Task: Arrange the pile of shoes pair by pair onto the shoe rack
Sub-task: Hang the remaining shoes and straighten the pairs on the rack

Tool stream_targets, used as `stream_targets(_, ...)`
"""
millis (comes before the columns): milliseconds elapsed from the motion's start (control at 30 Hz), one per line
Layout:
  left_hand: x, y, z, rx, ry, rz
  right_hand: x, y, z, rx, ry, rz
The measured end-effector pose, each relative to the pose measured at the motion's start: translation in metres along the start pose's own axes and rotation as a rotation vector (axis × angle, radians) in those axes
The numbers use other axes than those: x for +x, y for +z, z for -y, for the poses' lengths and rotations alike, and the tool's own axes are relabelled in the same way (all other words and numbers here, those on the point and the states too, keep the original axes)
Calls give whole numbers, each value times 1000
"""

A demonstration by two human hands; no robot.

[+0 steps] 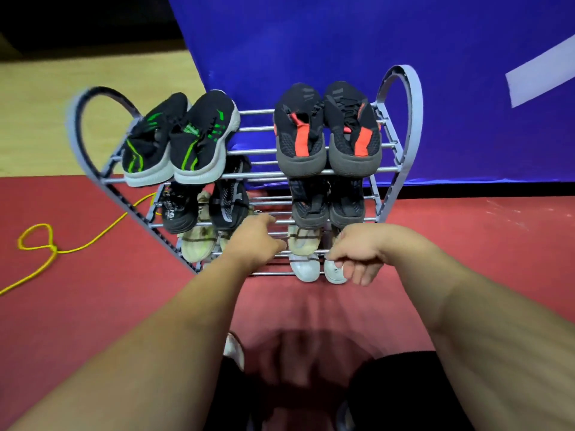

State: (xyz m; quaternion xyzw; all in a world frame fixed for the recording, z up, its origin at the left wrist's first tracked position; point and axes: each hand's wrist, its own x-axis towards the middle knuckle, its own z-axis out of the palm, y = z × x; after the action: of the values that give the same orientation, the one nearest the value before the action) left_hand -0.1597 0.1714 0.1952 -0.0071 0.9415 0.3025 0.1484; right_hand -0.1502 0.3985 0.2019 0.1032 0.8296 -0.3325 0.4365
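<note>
A grey metal shoe rack (258, 175) with several tiers stands against a blue panel. On its top tier sit a black pair with green stripes (180, 138) at left and a black pair with red tabs (326, 129) at right. Lower tiers hold black shoes (205, 206), dark shoes (326, 203), beige shoes (199, 244) and, lowest at right, a white pair (306, 265). My left hand (253, 241) reaches into the lower middle of the rack, fingers hidden. My right hand (357, 253) pinches the heel of the right white shoe (334, 272).
A yellow cord (46, 247) loops over the red floor left of the rack. Wooden floor lies behind at left. My dark-clothed legs and a white shoe tip (235, 349) show at the bottom of the view.
</note>
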Motion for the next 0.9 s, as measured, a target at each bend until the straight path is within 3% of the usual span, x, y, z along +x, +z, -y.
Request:
stream_targets(200, -23, -54, 40, -83, -113, -71, 8, 45, 86, 32, -252, -43)
stream_targets(400, -26, -68, 92, -189, -261, -191, 27, 80, 129, 158, -322, -107)
stream_targets(633, 13, -92, 135, -371, -447, -399, 67, 93, 152, 429, -144, -258)
stream_targets(900, 43, -77, 168, -512, -453, -365, 106, 105, 171, 861, 38, -7)
